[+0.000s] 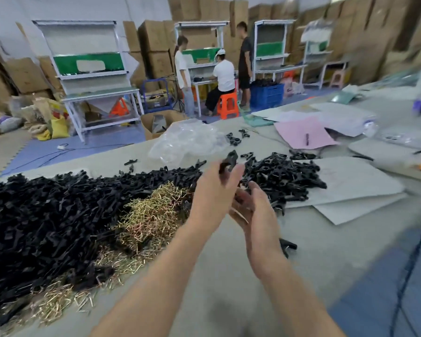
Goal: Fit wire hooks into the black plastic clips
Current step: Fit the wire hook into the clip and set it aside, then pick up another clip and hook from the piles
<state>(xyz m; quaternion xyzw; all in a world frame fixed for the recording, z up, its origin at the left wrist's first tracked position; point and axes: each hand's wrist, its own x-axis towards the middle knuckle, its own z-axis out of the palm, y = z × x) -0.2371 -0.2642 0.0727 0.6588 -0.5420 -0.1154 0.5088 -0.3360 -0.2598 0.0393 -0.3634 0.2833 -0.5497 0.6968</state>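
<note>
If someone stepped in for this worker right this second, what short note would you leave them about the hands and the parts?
Left hand: raised over the table, fingertips pinching one black clip.
Right hand: open, palm turned inward just below the left; whether it holds a wire hook is too blurred to tell.
Parts: big pile of black clips on the left, brass-coloured wire hooks heaped in front of it, a smaller clip pile beyond the hands, partly on white sheets.
Done: cannot tell which clips already have hooks.
Left: fit a hook into the held clip, then work through the piles.
</note>
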